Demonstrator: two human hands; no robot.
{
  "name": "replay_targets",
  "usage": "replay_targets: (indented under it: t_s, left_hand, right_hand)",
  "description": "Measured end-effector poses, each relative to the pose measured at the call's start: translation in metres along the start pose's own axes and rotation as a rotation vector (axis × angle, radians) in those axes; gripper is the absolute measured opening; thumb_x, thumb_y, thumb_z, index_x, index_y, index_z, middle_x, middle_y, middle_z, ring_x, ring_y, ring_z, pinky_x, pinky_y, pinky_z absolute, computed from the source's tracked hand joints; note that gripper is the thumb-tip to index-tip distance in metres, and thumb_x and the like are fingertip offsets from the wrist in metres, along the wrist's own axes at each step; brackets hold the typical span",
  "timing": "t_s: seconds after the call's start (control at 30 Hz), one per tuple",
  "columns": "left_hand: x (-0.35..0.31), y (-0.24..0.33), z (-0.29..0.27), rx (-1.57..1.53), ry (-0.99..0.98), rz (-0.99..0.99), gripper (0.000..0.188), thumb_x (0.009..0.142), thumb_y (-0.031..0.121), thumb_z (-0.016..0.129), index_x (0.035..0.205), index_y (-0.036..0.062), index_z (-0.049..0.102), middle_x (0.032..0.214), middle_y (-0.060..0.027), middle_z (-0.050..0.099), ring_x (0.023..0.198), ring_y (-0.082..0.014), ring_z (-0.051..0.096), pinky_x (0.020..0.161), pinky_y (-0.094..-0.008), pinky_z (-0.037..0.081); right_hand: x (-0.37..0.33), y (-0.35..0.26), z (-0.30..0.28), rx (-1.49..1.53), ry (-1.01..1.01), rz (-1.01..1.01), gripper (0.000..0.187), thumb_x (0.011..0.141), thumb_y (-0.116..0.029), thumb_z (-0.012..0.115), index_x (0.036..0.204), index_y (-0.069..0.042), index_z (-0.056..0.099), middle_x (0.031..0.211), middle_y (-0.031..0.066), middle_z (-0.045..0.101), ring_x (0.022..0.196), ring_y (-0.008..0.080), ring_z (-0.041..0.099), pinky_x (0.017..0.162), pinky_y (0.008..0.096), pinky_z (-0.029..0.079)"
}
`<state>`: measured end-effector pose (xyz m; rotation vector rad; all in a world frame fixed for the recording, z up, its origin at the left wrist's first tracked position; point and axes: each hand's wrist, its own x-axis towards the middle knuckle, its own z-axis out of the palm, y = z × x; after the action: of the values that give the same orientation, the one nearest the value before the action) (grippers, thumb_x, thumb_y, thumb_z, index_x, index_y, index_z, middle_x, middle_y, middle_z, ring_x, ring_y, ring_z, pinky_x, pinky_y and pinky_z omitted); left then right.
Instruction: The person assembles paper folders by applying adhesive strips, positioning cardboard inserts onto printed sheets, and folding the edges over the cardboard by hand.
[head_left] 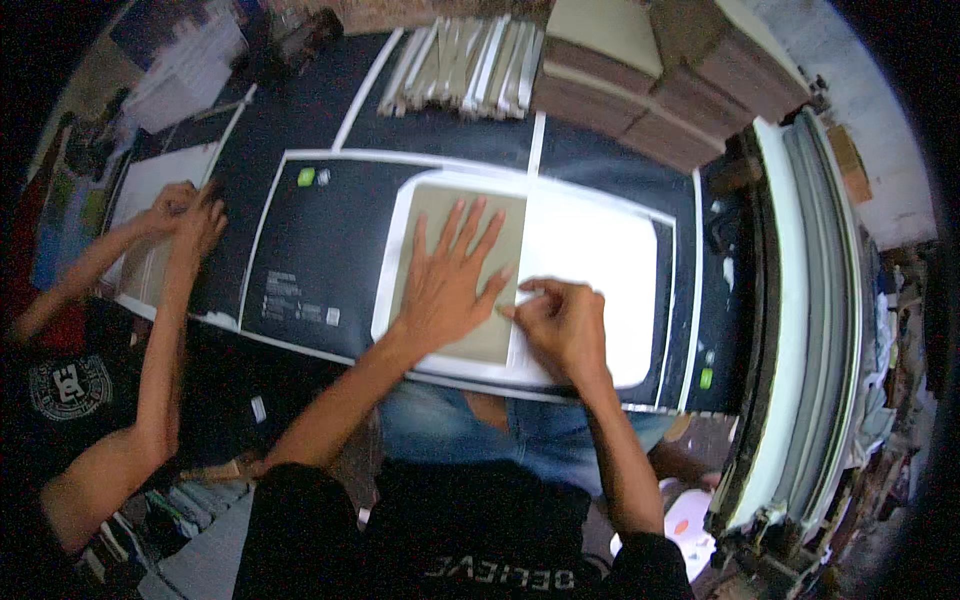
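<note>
A white sheet with rounded corners (pixel 600 250) lies on the dark table. On its left half rests a grey-brown board (pixel 425 205), its right edge running down the middle of the sheet. My left hand (pixel 450 290) presses flat on this board, fingers spread. Beside the board's right edge, my right hand (pixel 562 325) is curled, thumb and fingertips pinched together at that edge. Whatever lies between those fingertips is too small or hidden to make out.
Bundled grey and white strips (pixel 460 65) lie at the far side. Stacked brown boards (pixel 640 80) stand at the far right, and large rolls (pixel 800 330) line the right side. At left, a co-worker's hands (pixel 190 215) work over another board (pixel 150 265).
</note>
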<state>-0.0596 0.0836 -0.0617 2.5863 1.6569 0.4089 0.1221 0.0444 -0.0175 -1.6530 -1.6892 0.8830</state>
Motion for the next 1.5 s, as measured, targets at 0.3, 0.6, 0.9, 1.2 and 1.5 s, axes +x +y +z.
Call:
replay_targets:
  t_s: [0.3, 0.6, 0.9, 1.2, 1.5]
  left_hand:
    - [-0.002, -0.003, 0.006, -0.04, 0.041, 0.018, 0.068, 0.103, 0.047, 0.045, 0.16, 0.014, 0.029, 0.166, -0.0171, 0.023, 0.154, -0.0358, 0.019, 0.122, -0.0624, 0.001]
    - [-0.001, -0.003, 0.006, -0.066, 0.043, 0.018, 0.068, 0.103, 0.047, 0.043, 0.16, 0.0121, 0.029, 0.165, -0.0189, 0.025, 0.154, -0.0364, 0.019, 0.122, -0.0628, 0.0]
    - [0.0, -0.001, -0.002, -0.028, 0.031, 0.016, 0.066, 0.103, 0.045, 0.044, 0.16, 0.0144, 0.028, 0.166, -0.0157, 0.025, 0.153, -0.0366, 0.02, 0.122, -0.0636, 0.004]
    - [-0.002, -0.002, 0.001, -0.079, 0.055, 0.018, 0.065, 0.104, 0.04, 0.042, 0.159, 0.0088, 0.031, 0.164, -0.0196, 0.028, 0.152, -0.0389, 0.022, 0.121, -0.0643, 0.005]
    - [-0.003, -0.001, 0.0, -0.078, 0.014, 0.008, 0.063, 0.103, 0.029, 0.046, 0.16, 0.0121, 0.026, 0.166, -0.0161, 0.023, 0.153, -0.0378, 0.019, 0.121, -0.0646, 0.005]
  right_hand:
    - [0.002, 0.001, 0.002, 0.054, -0.019, 0.049, 0.03, 0.075, -0.01, 0.085, 0.096, 0.009, 0.075, 0.067, 0.0195, 0.071, 0.06, 0.0205, 0.071, 0.057, 0.0323, 0.056]
    - [0.005, -0.001, 0.0, 0.017, -0.056, 0.103, 0.033, 0.075, -0.012, 0.086, 0.098, 0.008, 0.074, 0.068, 0.0192, 0.072, 0.061, 0.0206, 0.072, 0.059, 0.0324, 0.057]
    - [0.005, -0.003, -0.002, -0.023, -0.056, 0.094, 0.031, 0.076, -0.013, 0.085, 0.098, 0.006, 0.075, 0.066, 0.0183, 0.071, 0.059, 0.0195, 0.071, 0.059, 0.0334, 0.056]
    - [0.004, -0.014, -0.002, -0.022, -0.084, 0.118, 0.035, 0.075, -0.009, 0.085, 0.105, 0.006, 0.073, 0.078, 0.0178, 0.075, 0.066, 0.0203, 0.072, 0.062, 0.0314, 0.058]
    - [0.006, -0.033, 0.001, -0.535, -0.265, -0.023, 0.126, 0.053, -0.027, 0.097, 0.155, -0.006, 0.027, 0.121, 0.0207, 0.067, 0.108, 0.0374, 0.066, 0.093, 0.0463, 0.059]
